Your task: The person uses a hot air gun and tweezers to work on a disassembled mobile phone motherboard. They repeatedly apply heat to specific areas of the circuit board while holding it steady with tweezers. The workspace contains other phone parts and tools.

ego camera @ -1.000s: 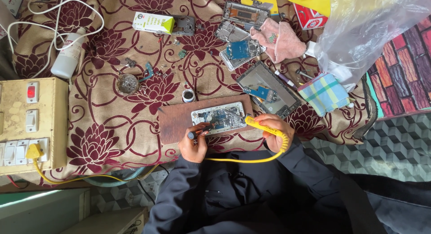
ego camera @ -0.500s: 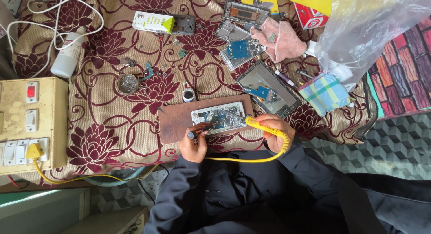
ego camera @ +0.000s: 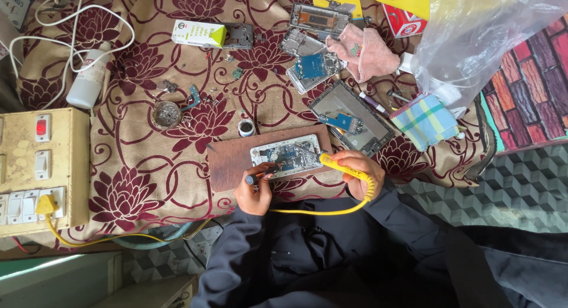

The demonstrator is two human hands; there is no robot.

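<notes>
Cloth (ego camera: 148, 166) with a flower pattern covers the whole bench, and soft fabric under hot work could scorch. Switchboard (ego camera: 35, 166) sits at the edge, its yellow cord running under the person's arms to the iron; a snag there would jerk the tip. Board (ego camera: 231, 160) carries the opened phone (ego camera: 287, 154), just in front of both hands. Right hand (ego camera: 358, 172) is wrapped round the yellow iron (ego camera: 340, 165), tip over the circuitry. Left hand (ego camera: 254, 190) pinches a thin dark tool (ego camera: 260, 177) at the phone's edge. A slip could bridge tiny contacts.
</notes>
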